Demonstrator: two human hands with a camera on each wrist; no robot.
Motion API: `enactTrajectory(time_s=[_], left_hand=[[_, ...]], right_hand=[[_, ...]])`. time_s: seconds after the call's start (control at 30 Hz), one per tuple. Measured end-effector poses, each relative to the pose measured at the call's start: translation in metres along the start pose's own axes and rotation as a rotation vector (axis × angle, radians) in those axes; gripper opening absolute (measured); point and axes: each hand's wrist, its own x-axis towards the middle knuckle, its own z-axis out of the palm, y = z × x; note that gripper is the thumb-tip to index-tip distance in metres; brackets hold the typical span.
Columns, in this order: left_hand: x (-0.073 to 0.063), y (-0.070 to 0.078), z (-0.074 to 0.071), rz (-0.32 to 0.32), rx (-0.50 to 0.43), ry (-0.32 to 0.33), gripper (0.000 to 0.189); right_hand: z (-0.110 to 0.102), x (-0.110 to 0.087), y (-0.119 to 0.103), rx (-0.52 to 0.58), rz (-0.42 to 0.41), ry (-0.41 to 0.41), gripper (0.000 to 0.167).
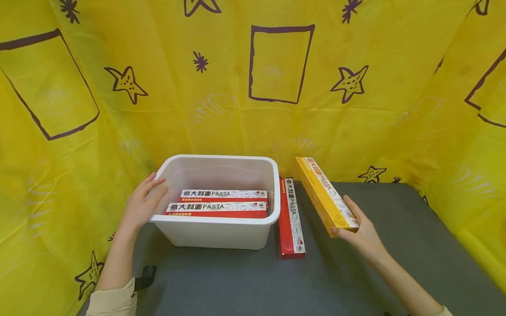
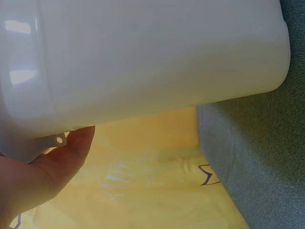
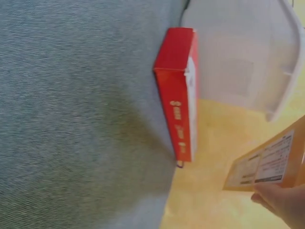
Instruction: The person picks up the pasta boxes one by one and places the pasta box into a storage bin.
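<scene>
A white plastic bin [image 1: 213, 235] stands on the grey surface with two red-and-white pasta boxes [image 1: 217, 210] lying in it. My left hand [image 1: 144, 202] holds the bin's left rim; in the left wrist view some of its fingers [image 2: 78, 148] lie against the outside under the rim, by a small tab with a hole. To the right, my right hand [image 1: 361, 232] grips the near end of a yellow pasta box [image 1: 322, 193], held tilted above the surface. Between that box and the bin, another red-and-white pasta box [image 1: 291, 219] lies lengthwise on the surface.
A yellow cloth [image 1: 221, 123] printed with stars, fish and frames hangs behind and at both sides. The grey surface [image 1: 221, 285] extends in front of the bin and to the right. A black strap [image 1: 145, 277] sits by the left sleeve.
</scene>
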Motion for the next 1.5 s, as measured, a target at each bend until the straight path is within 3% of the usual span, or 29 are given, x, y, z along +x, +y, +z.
enactTrajectory(time_s=[0.47,1.03,1.3,1.5], left_hand=[[0.000,0.001,-0.001,0.014,0.011,0.007,0.057],[-0.001,0.002,0.000,0.017,0.008,0.009,0.056],[-0.001,0.001,-0.001,0.007,0.016,0.007,0.057],[0.000,0.002,-0.001,-0.015,0.005,-0.008,0.059]], right_hand=[[0.000,0.005,-0.029,0.187,-0.128,-0.021,0.082],[0.021,0.018,-0.060,0.441,-0.275,-0.186,0.087],[0.033,0.026,-0.070,0.457,-0.341,-0.271,0.087],[0.042,0.034,-0.076,0.433,-0.320,-0.291,0.083]])
